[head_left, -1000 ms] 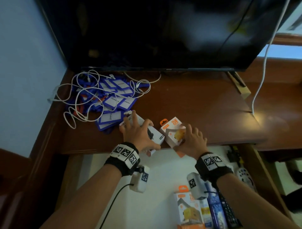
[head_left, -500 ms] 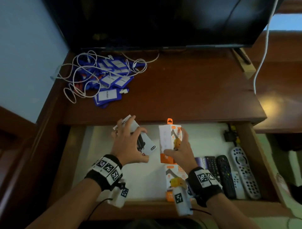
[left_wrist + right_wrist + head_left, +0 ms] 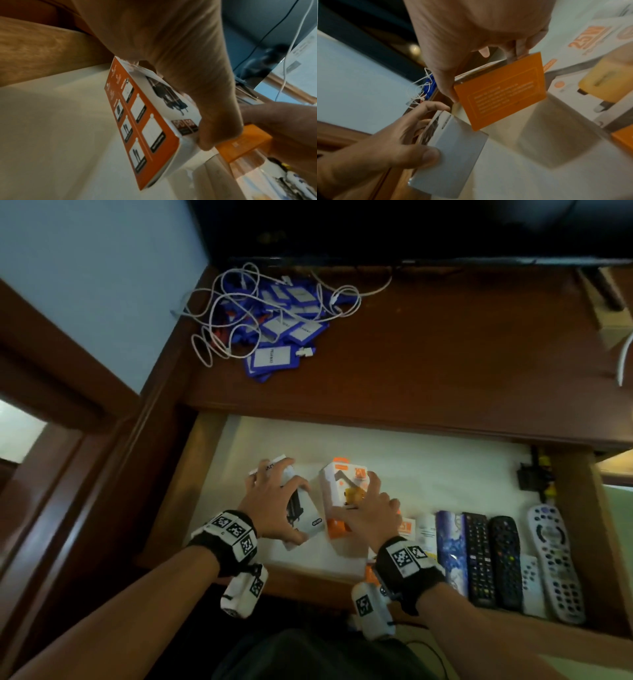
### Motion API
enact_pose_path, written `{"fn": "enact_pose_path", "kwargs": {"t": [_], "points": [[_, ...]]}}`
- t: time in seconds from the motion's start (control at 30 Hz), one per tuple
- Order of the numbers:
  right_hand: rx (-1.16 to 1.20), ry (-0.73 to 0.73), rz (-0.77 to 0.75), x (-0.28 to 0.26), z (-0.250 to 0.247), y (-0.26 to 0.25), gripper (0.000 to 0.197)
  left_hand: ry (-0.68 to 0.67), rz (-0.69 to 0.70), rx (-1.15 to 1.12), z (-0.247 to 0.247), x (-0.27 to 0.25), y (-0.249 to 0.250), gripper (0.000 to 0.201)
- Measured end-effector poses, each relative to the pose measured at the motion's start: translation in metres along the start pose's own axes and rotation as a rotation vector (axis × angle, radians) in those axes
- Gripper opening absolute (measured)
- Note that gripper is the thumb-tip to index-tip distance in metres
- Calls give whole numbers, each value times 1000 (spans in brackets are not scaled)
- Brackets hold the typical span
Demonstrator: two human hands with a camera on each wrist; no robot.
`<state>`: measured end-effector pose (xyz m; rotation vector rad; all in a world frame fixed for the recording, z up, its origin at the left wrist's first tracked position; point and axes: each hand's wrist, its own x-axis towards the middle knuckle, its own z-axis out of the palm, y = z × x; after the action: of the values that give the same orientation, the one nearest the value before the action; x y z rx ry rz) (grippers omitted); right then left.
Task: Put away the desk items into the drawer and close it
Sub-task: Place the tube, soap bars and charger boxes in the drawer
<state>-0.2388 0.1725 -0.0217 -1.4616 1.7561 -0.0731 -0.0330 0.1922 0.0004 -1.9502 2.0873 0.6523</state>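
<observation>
Over the open drawer (image 3: 579, 508), my left hand (image 3: 274, 501) grips a white charger box (image 3: 310, 517) with an orange back (image 3: 145, 129); thumb and fingers curl round its edges. Beside it my right hand (image 3: 368, 510) grips a white-and-orange charger box (image 3: 337, 491), whose orange end (image 3: 501, 89) shows in the right wrist view. Both boxes hang just above the drawer's white floor (image 3: 428, 474). On the desk (image 3: 445, 354) at the back left lie blue name tags (image 3: 274, 357) tangled with a white cable (image 3: 212, 337).
Inside the drawer, right side: another orange charger box (image 3: 599, 75), a patterned purple box (image 3: 450, 546), three remote controls (image 3: 479, 556) and a small white one. A black adapter (image 3: 529, 477) sits at the far right corner. A dark monitor (image 3: 411, 227) stands behind.
Both hands have carried their boxes from the desk edge down into the drawer. The head view has tilted lower and nearer the drawer.
</observation>
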Motion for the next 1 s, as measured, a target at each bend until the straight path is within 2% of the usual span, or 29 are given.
{"fn": "enact_pose_path", "kwargs": {"t": [0.1,0.27,0.47,0.53,0.63,0.7,0.8,0.93,1.0], "points": [[-131,21,-52,2,9,-10,102,-86,42,67,2,4,-10,90],[-286,-22,-21,7,23,-25,99,-171,84,121,9,11,-16,93],[-392,-73,-20,18,31,-26,79,-217,164,114,20,23,-26,90],[-444,-46,-29,20,29,-28,71,-239,194,132,20,28,-28,93],[-486,0,-120,26,27,-34,68,-260,229,194,18,34,-27,104],[-490,-38,-190,33,26,-37,70,-267,254,213,17,37,-26,108],[-527,-105,-225,38,27,-32,71,-281,283,165,20,37,-25,108],[-554,-113,-239,38,25,-17,69,-284,292,12,28,32,-26,95],[-594,-136,-240,37,23,-11,70,-260,273,-57,32,29,-26,95]]}}
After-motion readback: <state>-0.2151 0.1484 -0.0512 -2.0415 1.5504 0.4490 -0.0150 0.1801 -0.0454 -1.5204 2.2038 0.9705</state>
